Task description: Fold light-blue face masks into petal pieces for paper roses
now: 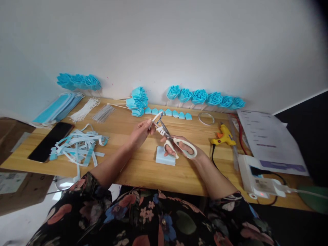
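Over the middle of the table, my left hand (pixel 143 131) pinches a thin white strip (pixel 156 118) that curves upward from the fingertips. My right hand (pixel 183 147) has its fingers through the white handles of a pair of scissors (pixel 170 136). The blades reach up and left to the strip near my left fingertips, and several short white slits or tabs show there. Beneath the scissors lies a pale blue folded stack (pixel 165 156). Just beyond my hands is a row of small blue cut pieces (pixel 168 112).
Blue fabric flowers (pixel 200 96) line the wall, with more flowers (pixel 138 101) at centre. Left are face masks (pixel 58 106), a phone (pixel 51 141) and strip scraps (pixel 79 143). Right are a yellow glue gun (pixel 224 135), a wire ring (pixel 206 119), a paper sheet (pixel 271 140) and a power strip (pixel 252 177).
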A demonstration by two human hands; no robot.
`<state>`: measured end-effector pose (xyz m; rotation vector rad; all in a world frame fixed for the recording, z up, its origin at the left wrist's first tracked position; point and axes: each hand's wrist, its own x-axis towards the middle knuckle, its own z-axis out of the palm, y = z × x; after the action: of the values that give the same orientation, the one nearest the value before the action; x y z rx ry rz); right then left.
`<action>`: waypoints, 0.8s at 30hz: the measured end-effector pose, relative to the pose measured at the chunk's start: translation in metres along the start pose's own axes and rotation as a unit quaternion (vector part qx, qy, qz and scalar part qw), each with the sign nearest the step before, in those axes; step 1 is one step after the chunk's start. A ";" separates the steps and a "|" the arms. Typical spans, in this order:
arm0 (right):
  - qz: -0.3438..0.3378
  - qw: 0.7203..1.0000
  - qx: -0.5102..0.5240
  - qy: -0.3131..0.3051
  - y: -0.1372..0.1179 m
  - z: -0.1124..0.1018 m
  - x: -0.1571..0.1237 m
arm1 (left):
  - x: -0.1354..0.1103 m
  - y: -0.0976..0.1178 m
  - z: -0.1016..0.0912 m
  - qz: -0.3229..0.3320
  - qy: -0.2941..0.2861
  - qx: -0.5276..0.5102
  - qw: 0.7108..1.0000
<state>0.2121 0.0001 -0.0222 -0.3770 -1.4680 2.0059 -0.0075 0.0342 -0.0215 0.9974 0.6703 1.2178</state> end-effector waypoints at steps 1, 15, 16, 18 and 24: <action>0.000 1.000 0.000 -0.001 0.000 0.000 0.000 | 0.000 -0.001 0.000 -0.002 -0.006 -0.001 1.000; -0.014 1.000 0.001 0.016 0.005 -0.003 0.001 | -0.004 -0.002 0.001 -0.023 -0.039 0.036 0.998; -0.012 1.000 0.000 0.018 0.006 -0.003 0.001 | -0.004 -0.003 0.000 -0.022 -0.041 0.041 0.998; -0.008 1.000 0.003 0.022 0.007 -0.004 0.000 | -0.004 -0.005 -0.002 -0.016 -0.048 0.047 0.998; -0.005 0.999 0.037 0.025 0.007 -0.003 -0.001 | -0.005 -0.006 -0.004 -0.014 -0.065 0.051 0.997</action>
<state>0.2121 0.0007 -0.0297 -0.3848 -1.3594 2.0232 -0.0100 0.0302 -0.0288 1.1380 0.6475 1.0934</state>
